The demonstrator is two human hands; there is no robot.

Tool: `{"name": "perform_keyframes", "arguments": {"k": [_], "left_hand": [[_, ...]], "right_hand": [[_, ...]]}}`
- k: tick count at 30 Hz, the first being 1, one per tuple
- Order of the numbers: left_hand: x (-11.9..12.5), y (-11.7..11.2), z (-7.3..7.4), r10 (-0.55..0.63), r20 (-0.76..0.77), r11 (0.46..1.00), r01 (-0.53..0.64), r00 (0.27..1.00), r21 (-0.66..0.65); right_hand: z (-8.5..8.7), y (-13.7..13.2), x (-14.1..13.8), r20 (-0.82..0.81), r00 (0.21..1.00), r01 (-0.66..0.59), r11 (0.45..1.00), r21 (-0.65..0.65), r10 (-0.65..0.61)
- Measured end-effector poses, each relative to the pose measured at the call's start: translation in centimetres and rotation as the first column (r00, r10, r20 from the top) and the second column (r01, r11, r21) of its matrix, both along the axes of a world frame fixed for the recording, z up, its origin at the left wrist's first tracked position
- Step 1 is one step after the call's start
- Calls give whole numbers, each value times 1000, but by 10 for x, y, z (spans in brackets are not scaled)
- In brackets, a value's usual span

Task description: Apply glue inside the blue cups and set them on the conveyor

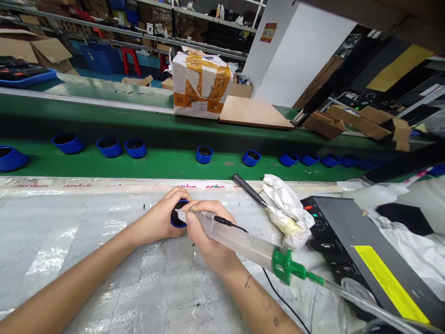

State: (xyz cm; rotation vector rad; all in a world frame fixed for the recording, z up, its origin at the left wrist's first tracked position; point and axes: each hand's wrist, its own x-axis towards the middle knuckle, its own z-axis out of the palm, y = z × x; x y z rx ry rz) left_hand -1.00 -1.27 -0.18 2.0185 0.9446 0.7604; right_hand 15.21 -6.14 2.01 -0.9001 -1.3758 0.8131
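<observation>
My left hand (162,214) is wrapped around a blue ring-shaped cup (178,224) with a dark inside, held just above or on the plastic-covered bench. In my right hand (210,236) is a clear dispensing syringe (243,243), its white tip pointing into the cup's mouth. A green cap (283,265) closes the syringe's back end, and a clear air tube (361,301) runs from it to the lower right. A black cable (239,227) is attached along the syringe near my fingers. Whether the tip touches the cup's inner wall, I cannot tell.
Several blue cups, such as this one (204,155), stand along the green conveyor (163,164) behind the bench. To my right are a black-handled tool (248,189), crumpled white tissue (285,208) and a dark dispenser box (368,250). A taped carton (201,83) sits on the far ledge.
</observation>
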Motion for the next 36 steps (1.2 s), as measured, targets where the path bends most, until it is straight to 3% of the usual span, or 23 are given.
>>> {"name": "perform_keyframes", "arguments": {"k": [31,34,36], "left_hand": [[2,-3,-8,23,-8,999,-22,1000,25],[-3,2,-10,70,-33,997,-68,997,43],[-18,15,-10,195,-72,979,-189,978,80]], "right_hand": [[-7,2,23,65,986,156,988,2,-156],[-8,2,26,76,983,169,986,-15,-167],[-8,3,29,65,979,198,980,-33,-196]]}}
